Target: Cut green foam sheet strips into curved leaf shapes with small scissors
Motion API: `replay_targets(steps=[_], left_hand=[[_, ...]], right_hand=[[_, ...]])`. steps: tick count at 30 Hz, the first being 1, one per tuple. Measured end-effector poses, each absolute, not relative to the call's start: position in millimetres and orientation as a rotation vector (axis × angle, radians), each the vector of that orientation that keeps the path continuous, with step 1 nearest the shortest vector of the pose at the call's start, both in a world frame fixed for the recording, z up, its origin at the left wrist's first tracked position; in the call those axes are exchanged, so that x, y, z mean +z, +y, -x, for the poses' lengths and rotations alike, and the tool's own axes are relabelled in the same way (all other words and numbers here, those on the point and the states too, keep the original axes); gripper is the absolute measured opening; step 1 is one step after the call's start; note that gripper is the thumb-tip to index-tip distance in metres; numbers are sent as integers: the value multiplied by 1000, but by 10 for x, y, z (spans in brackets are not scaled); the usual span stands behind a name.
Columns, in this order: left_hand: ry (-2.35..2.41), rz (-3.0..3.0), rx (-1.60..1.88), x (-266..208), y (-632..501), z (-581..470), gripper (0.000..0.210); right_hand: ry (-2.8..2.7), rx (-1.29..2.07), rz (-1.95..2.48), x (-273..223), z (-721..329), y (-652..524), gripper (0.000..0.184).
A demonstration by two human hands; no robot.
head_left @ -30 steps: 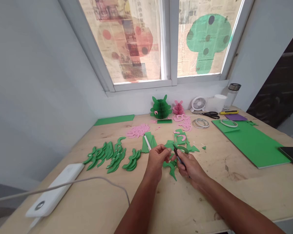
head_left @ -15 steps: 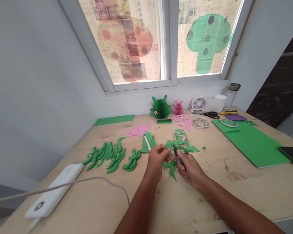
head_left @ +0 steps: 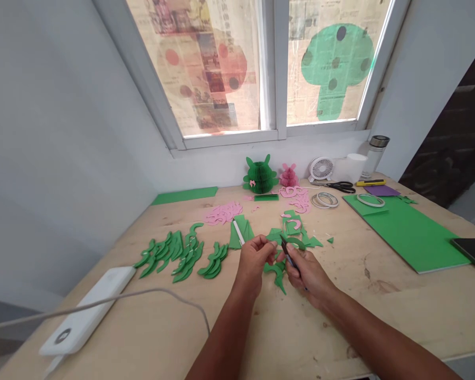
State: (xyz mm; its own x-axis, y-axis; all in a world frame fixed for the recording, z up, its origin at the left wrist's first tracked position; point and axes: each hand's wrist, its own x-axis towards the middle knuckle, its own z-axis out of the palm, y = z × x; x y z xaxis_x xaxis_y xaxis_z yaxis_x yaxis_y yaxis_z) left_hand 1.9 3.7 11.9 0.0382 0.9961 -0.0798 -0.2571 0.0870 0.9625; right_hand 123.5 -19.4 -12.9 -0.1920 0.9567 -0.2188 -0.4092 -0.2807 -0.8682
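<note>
My left hand (head_left: 256, 259) is closed in a pinch above the middle of the table, its thumb and forefinger together. Whatever they hold is too small to make out. Close beside it on the right, my right hand (head_left: 306, 269) is wrapped round a slim dark pointed tool (head_left: 287, 251), tip up and towards the left fingers; its exact kind is unclear. A curved green paper piece (head_left: 296, 243) shows at the right thumb. Under and around both hands lie green paper scraps (head_left: 276, 274). A white pen-like tool (head_left: 238, 232) rests on green paper just beyond the left hand.
Curved green cutouts (head_left: 188, 258) lie in groups at left, near a white power bank (head_left: 89, 311) with a cable. Behind are pink cutouts (head_left: 224, 212), a green paper figure (head_left: 260, 175), tape rolls (head_left: 325, 199) and black-handled scissors (head_left: 342, 186). Green card (head_left: 411, 232) and a phone (head_left: 473, 253) lie right.
</note>
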Motion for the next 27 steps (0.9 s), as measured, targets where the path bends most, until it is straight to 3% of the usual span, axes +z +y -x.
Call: replay_targets(steps=[27], left_hand=[[1047,-955,1254,147,33,-5,21]], right_hand=[[-854,1664,1012,-85,-1218,-214,42]])
